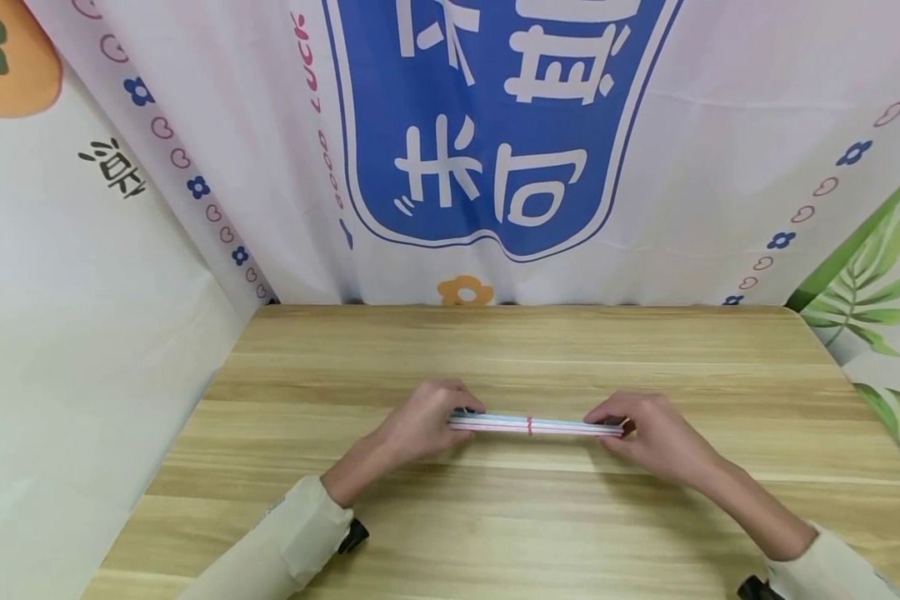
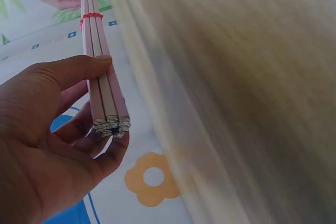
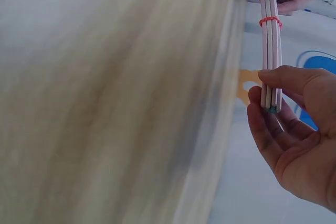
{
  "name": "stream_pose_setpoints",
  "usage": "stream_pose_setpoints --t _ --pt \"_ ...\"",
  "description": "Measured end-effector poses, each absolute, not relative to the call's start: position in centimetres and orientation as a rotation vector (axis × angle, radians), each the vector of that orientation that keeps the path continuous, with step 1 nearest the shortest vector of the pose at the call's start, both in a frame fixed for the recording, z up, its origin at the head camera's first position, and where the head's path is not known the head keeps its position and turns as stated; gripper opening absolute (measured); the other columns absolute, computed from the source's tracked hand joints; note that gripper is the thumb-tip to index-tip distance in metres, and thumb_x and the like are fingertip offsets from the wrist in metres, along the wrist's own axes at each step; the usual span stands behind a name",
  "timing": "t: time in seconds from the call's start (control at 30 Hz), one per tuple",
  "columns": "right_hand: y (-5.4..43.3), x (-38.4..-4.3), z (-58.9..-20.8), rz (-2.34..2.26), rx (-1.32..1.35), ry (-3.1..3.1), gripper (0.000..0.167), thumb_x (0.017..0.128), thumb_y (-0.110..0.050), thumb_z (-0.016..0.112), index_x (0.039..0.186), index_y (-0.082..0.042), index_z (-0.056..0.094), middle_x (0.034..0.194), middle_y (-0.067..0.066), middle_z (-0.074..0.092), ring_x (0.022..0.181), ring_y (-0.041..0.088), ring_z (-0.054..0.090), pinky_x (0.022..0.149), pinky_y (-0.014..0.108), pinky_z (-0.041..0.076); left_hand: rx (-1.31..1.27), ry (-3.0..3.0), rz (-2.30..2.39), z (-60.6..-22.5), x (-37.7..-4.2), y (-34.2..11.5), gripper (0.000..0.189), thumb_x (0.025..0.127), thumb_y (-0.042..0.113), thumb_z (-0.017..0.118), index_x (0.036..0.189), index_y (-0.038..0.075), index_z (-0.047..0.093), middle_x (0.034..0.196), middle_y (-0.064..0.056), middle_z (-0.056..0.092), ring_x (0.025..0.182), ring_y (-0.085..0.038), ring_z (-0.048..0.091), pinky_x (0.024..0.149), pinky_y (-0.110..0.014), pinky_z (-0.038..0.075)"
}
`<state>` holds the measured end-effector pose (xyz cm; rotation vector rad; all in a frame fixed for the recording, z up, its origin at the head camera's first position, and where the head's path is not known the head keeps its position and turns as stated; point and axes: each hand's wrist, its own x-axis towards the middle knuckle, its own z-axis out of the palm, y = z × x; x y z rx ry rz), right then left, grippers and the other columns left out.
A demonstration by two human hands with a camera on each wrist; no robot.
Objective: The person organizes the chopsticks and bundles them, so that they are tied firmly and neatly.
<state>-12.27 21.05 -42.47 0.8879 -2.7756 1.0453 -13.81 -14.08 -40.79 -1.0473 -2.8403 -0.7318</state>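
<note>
A bundle of slim, straight, pencil-like sticks (image 1: 502,424) in pale pink, white and light blue lies level between my two hands. A thin red band (image 1: 529,426) wraps its middle. My left hand (image 1: 429,421) grips the left end, thumb on top and fingers curled beneath. In the left wrist view, silvery ridged tips (image 2: 112,126) stick out past those fingers. My right hand (image 1: 656,437) pinches the other end between thumb and fingers. Greenish tips (image 3: 272,109) show there in the right wrist view. The bundle is held over the table.
The wood-grain table (image 1: 487,517) spreads under both hands. Behind its far edge hangs a printed cloth (image 1: 690,183) with a blue panel and white characters. Pale cloth (image 1: 60,333) stands on the left, and a leaf-patterned one (image 1: 870,333) on the right.
</note>
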Motion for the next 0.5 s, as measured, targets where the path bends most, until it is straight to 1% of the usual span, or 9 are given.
stream_pose_setpoints --t 0.17,0.3,0.4,0.5 --pt "21.1 -12.6 -43.1 1.069 0.89 -2.865 0.025 0.087 -0.001 0.086 0.107 -0.015 0.082 0.101 -0.005 0.08 0.089 0.004 0.071 0.075 0.025 0.061 -1.056 -2.91 -0.74 -41.2 -13.9 -14.1 0.027 0.087 0.005 0.088 0.113 0.007 0.083 0.109 -0.007 0.081 0.097 -0.017 0.075 0.08 -0.027 0.06" --pt "21.0 -12.8 -43.5 1.046 0.906 -2.922 0.023 0.089 -0.004 0.086 0.108 -0.016 0.081 0.102 -0.005 0.08 0.09 0.003 0.071 0.076 0.024 0.06 -1.092 -2.921 -0.707 -41.5 -14.0 -14.1 0.026 0.087 0.005 0.088 0.113 0.006 0.082 0.108 -0.007 0.081 0.097 -0.016 0.074 0.081 -0.027 0.06" --pt "20.8 -12.7 -43.7 1.036 0.92 -2.947 0.022 0.09 -0.005 0.085 0.11 -0.015 0.081 0.103 -0.004 0.079 0.087 0.001 0.068 0.074 0.023 0.058 -1.114 -2.932 -0.688 -41.8 -13.9 -14.1 0.025 0.088 0.004 0.087 0.112 0.006 0.082 0.107 -0.007 0.08 0.097 -0.016 0.074 0.08 -0.026 0.06" --pt "20.7 -12.6 -43.8 1.022 0.921 -2.948 0.024 0.09 -0.004 0.084 0.113 -0.013 0.08 0.104 -0.002 0.079 0.087 0.001 0.067 0.073 0.024 0.058 -1.125 -2.942 -0.679 -41.8 -13.8 -14.1 0.026 0.09 0.006 0.086 0.115 0.005 0.081 0.108 -0.008 0.08 0.097 -0.018 0.074 0.079 -0.026 0.059"
